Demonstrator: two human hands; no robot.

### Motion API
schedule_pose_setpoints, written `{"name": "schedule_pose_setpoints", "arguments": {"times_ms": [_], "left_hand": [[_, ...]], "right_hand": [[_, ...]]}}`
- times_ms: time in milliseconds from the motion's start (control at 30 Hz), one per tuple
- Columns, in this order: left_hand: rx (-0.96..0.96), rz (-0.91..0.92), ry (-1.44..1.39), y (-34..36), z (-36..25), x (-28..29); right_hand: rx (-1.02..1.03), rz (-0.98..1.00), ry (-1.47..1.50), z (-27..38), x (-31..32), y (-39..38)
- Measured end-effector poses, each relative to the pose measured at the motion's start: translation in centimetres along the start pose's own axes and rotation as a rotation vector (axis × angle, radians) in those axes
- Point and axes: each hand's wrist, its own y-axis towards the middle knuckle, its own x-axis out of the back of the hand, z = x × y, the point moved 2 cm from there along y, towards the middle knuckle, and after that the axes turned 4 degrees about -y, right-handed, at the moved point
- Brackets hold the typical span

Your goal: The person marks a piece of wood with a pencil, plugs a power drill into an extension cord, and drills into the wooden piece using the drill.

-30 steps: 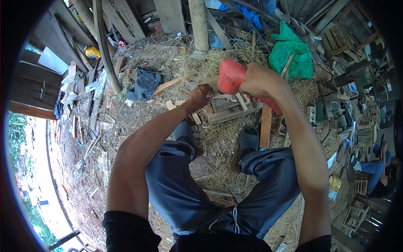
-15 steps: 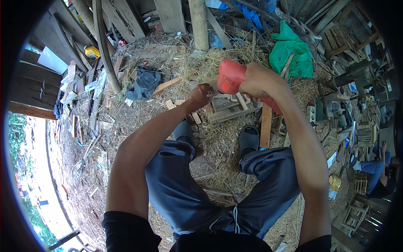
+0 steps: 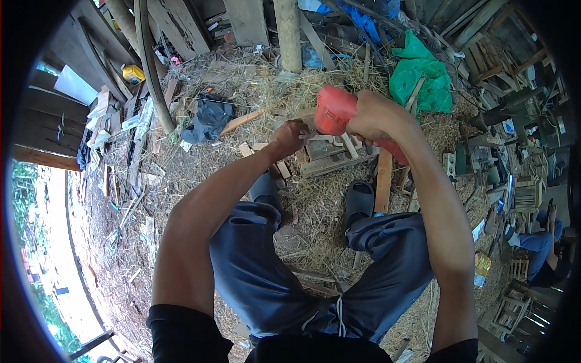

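Note:
A red power drill [image 3: 334,110] is gripped by my right hand [image 3: 372,118], its body lying level and its front end toward my left hand. My left hand [image 3: 290,137] is closed in a pinch right beside the drill's front end. Whatever its fingers hold is too small and too covered to name; a pale edge shows at the fingertips. Just below both hands, a small wooden frame [image 3: 331,166] of pale slats rests on the straw-covered ground, in front of my feet.
An orange-brown plank [image 3: 383,181] lies right of my right sandal [image 3: 360,202]. Beyond are a black plastic bag [image 3: 209,115], a green plastic sheet [image 3: 420,81] and a wooden post [image 3: 287,36]. Wood scraps litter the left side. Another person [image 3: 541,245] sits at far right.
Hardly anything differs. The drill and my right hand have shifted very slightly to the right; my left hand stays in place.

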Motion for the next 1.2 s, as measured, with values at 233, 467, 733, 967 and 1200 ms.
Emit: {"name": "schedule_pose_setpoints", "arguments": {"times_ms": [233, 467, 733, 967, 1200], "left_hand": [[-0.014, 0.007, 0.007, -0.1, -0.8, 0.4], [-0.004, 0.001, -0.004, 0.0, -0.5, 0.1], [-0.019, 0.0, -0.008, -0.1, -0.2, 0.2], [-0.017, -0.009, -0.018, 0.0, 0.1, -0.2], [-0.111, -0.05, -0.014, -0.1, 0.0, 0.3]], "right_hand": [[-0.012, 0.03, 0.017, 0.0, -0.1, -0.1], [0.009, -0.001, 0.007, -0.6, -0.4, 0.6], [0.025, 0.016, 0.025, 0.0, -0.5, 0.4], [0.043, 0.005, 0.004, 0.5, -0.2, -0.2], [0.042, -0.007, 0.028, 0.3, -0.5, 0.2]]}}
